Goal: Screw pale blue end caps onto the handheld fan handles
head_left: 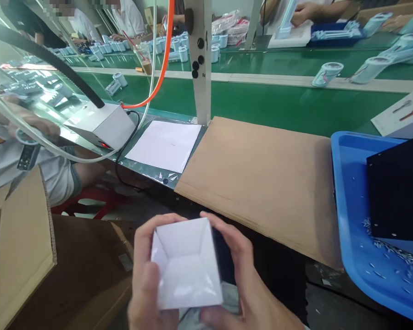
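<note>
Between my two hands is a small white box (188, 268), its open end facing up toward me so that its bare inner walls show. My left hand (146, 275) wraps round the box's left side, thumb along the near left edge and fingers at the far side. On the other side, my right hand (242, 270) has its fingers at the far right corner and its thumb at the near lower edge. The box is held in front of the table edge, nearer to me than a flat brown cardboard sheet (268, 183).
A blue tray (359, 256) with small screws and a black panel (399, 192) stands at the right. White paper (167, 144) lies beside a grey device (101, 123) with hoses. An open carton (24, 243) is at lower left. Green conveyors (278, 103) carry white-blue parts; people sit beyond.
</note>
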`<state>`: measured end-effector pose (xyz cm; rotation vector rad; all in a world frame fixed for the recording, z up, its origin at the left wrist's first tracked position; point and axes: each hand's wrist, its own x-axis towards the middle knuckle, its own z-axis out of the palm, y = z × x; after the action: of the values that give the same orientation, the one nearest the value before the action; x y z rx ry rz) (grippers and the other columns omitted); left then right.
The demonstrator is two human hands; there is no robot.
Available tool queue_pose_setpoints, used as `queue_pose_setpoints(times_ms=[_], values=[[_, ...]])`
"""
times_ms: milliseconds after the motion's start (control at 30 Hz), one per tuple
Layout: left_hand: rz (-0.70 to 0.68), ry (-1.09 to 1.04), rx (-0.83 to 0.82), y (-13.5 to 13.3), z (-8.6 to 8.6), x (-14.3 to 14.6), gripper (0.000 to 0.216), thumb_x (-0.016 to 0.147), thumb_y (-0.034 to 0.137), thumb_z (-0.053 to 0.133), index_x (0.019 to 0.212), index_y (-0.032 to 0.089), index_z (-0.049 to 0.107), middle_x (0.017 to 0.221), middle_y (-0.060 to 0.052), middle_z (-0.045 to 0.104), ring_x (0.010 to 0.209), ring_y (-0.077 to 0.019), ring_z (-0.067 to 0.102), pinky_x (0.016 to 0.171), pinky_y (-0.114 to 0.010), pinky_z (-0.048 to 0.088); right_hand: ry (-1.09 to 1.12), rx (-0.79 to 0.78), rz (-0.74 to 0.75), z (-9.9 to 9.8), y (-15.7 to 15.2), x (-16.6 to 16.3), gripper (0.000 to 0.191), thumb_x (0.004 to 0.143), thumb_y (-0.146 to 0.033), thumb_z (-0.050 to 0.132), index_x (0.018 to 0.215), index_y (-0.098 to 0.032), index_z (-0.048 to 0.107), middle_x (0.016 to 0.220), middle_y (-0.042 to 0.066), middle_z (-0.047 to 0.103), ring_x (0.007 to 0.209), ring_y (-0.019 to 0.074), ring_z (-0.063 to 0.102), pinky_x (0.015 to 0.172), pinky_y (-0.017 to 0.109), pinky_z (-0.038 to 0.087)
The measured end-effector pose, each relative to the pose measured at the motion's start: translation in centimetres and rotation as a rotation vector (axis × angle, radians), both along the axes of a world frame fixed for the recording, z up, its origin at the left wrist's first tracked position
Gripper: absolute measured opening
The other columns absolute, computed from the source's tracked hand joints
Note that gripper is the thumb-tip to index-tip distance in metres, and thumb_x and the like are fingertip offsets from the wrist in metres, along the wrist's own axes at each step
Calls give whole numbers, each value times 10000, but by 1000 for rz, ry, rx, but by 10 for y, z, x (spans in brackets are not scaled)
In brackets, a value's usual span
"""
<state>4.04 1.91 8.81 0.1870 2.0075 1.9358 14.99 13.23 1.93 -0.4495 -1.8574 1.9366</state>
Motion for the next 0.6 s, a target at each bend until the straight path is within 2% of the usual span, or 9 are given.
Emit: queue_pose_setpoints(times_ms=[67,133,200,267,367,433,467,533,600], values=[[-75,-25,-65,0,5,-22,629,1094,806,469,1386,317,735,1368,-112,805,1152,-397,819,879,-508,738,-136,34,93,-9,9,7,983,908,-340,966,1763,-399,486,1731,121,562,1589,408,583,1307,732,512],[-92,16,-117,7,11,-40,611,1125,753,398,1427,322,708,1461,-98,799,1260,-405,810,954,-536,743,-187,39,83,-14,12,13,1036,894,-457,979,1784,-450,449,1742,95,549,1554,395,613,1267,722,551],[-58,186,-104,16,18,-49,469,1111,637,527,1427,339,704,1557,-51,761,1434,-393,740,1136,-540,697,-159,41,-4,-16,15,20,950,971,-560,905,1793,-458,440,1742,87,552,1520,368,649,1239,665,597],[-119,458,-111,20,29,-53,423,1057,524,709,1461,400,717,1625,4,716,1574,-380,641,1341,-554,563,-163,155,-74,-12,23,31,893,1013,-582,875,1792,-438,463,1708,95,595,1472,357,697,1169,589,670],[-609,782,-311,17,46,-61,637,966,521,889,1576,532,706,1641,46,728,1620,-413,604,1470,-617,381,-194,555,-31,8,42,48,1020,919,-578,993,1778,-346,496,1643,120,658,1395,368,754,1023,457,745],[-1014,851,-490,17,54,-71,893,828,576,1006,1650,558,658,1655,26,738,1598,-460,627,1442,-648,415,-171,831,15,25,55,53,1059,880,-630,1014,1736,-257,514,1545,120,730,1241,334,824,839,358,748],[-1169,856,-573,19,57,-78,1050,731,579,1070,1682,554,625,1670,6,731,1580,-482,642,1414,-660,452,-149,952,0,34,59,52,957,946,-669,944,1680,-205,542,1455,114,778,1145,306,849,758,341,727],[-1348,853,-706,31,62,-94,1259,592,512,1151,1716,542,585,1682,-37,722,1533,-505,674,1354,-676,516,-94,1154,-133,45,63,46,633,1141,-672,673,1488,-144,632,1241,82,842,965,251,849,674,354,675],[-1409,872,-773,50,66,-114,1187,611,442,1154,1676,536,637,1632,-56,751,1515,-495,675,1346,-684,510,-24,1322,-329,47,58,38,477,1242,-572,452,1352,-171,687,1204,65,842,983,249,819,822,403,667]])
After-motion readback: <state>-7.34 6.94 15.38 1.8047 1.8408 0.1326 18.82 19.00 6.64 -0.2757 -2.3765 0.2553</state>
